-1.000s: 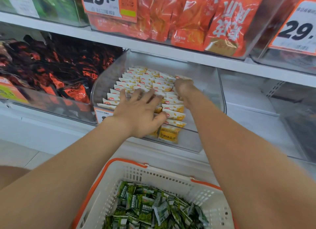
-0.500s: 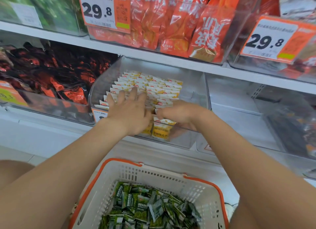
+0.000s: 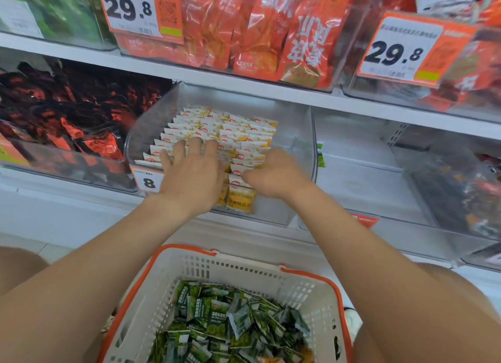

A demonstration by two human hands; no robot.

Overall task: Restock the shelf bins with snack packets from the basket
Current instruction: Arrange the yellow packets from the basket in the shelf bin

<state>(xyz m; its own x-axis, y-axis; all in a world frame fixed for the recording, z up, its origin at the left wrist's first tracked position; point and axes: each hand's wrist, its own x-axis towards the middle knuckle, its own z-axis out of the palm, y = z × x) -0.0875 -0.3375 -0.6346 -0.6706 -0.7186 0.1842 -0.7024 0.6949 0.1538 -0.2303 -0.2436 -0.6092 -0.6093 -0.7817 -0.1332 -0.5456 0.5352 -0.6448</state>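
The yellow-and-white snack packets stand on edge in tidy rows inside a clear shelf bin, filling its left and middle part. The front row shows yellow faces through the bin's front wall. The left hand lies flat on top of the front rows, fingers spread and pressing down on the packet edges. The right hand is just beside it at the front right of the rows, fingers curled down among the packets. It is blurred, so I cannot tell whether it pinches one. A small white tag with an "8" sits on the bin's front left corner, partly behind the left wrist.

Below both forearms is a white basket with an orange rim, and a loose heap of green packets lies in it.

The bin to the left holds black-and-red packets in a jumble. To the right is another clear bin, and beyond that a bin of dark packets, blurred. A white shelf board runs above. On it, orange bags stand upright in a clear bin behind a price tag reading 29.8. A second 29.8 tag hangs on the next bin along, and a bin of green stock sits at the far left.
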